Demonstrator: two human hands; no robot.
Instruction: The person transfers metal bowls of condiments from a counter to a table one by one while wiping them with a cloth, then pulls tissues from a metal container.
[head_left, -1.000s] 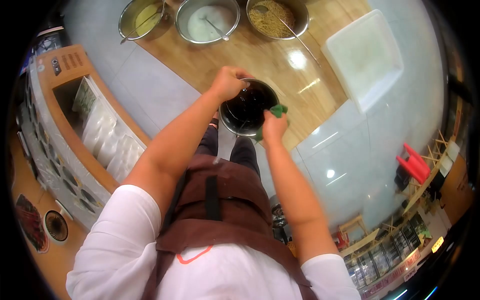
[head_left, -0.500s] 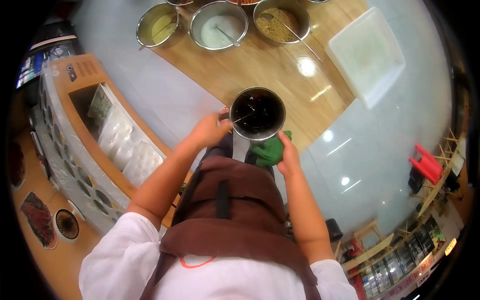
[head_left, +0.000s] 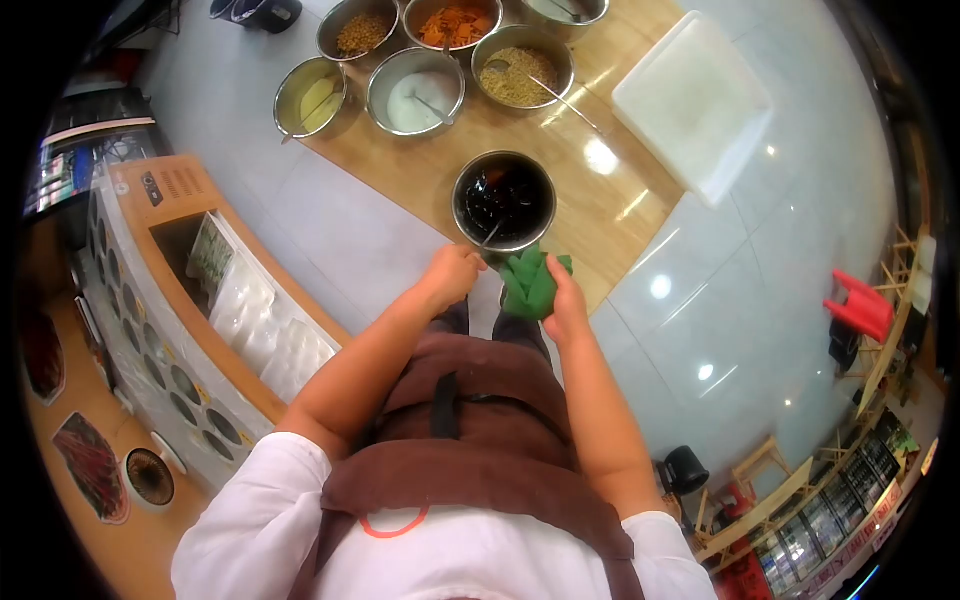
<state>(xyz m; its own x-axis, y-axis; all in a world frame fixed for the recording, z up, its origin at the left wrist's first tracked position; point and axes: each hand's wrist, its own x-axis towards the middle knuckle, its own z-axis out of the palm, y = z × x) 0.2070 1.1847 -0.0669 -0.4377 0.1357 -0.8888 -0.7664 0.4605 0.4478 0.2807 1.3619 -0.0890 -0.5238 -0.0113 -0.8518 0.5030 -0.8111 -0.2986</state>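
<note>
A steel pot (head_left: 460,190) of dark, glossy liquid stands near the front corner of the wooden table, with a thin metal handle (head_left: 491,234) leaning on its near rim. Just below that rim is my left hand (head_left: 453,276), its fingers curled closed; whether anything is between them I cannot make out. My right hand (head_left: 567,305) is closed on a green cloth (head_left: 529,283), bunched up against the near right side of the pot.
Beyond the pot, the wooden table (head_left: 400,178) carries several steel bowls, among them one of chopped nuts (head_left: 518,80), one of white liquid (head_left: 410,100) and one of orange pieces (head_left: 452,27). A white tray (head_left: 690,110) lies right. An orange-edged cabinet (head_left: 255,375) stands left.
The pot is now farther from my body, over the table corner. My left hand has come off its left side to below the rim. The cloth has slipped from under the pot's edge.
</note>
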